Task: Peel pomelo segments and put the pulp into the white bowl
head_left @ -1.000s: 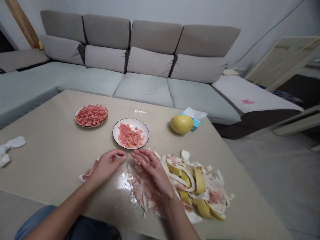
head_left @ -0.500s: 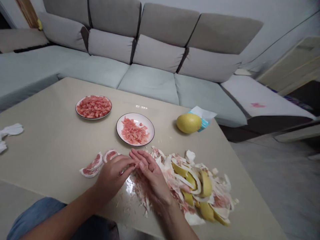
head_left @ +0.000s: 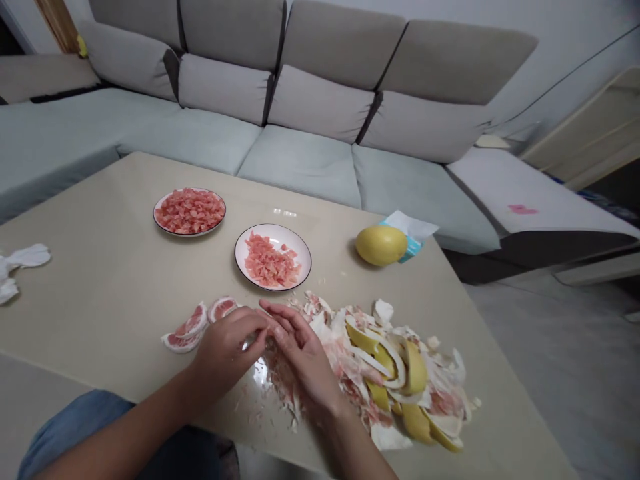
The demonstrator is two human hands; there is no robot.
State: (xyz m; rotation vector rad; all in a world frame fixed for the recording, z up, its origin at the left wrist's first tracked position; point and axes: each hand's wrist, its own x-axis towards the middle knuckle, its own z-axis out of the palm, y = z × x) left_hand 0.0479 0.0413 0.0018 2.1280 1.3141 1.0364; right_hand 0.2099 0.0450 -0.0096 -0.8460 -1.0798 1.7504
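Observation:
My left hand is closed in a pinch, thumb against forefinger, its tips meeting the right hand. My right hand has its thumb pressed in towards those fingertips, the other fingers loosely curved. Whatever lies between the fingertips is too small and covered to make out. Just left of the hands lie pomelo segments in white skin. Beyond them stands a white plate with a dark rim, partly covered by peeled pink pomelo flesh. To the right spreads a heap of yellow pomelo peel and pale membrane.
Farther back left, a second plate is heaped with pink flesh. A whole yellow pomelo sits by a blue and white tissue pack. Crumpled tissue lies at the left. A grey sofa borders the table's far side.
The right hand's fingers have curled in slightly, and its thumb has come closer to the left fingertips. The view has shifted a little; plates, segments and peel stay in place.

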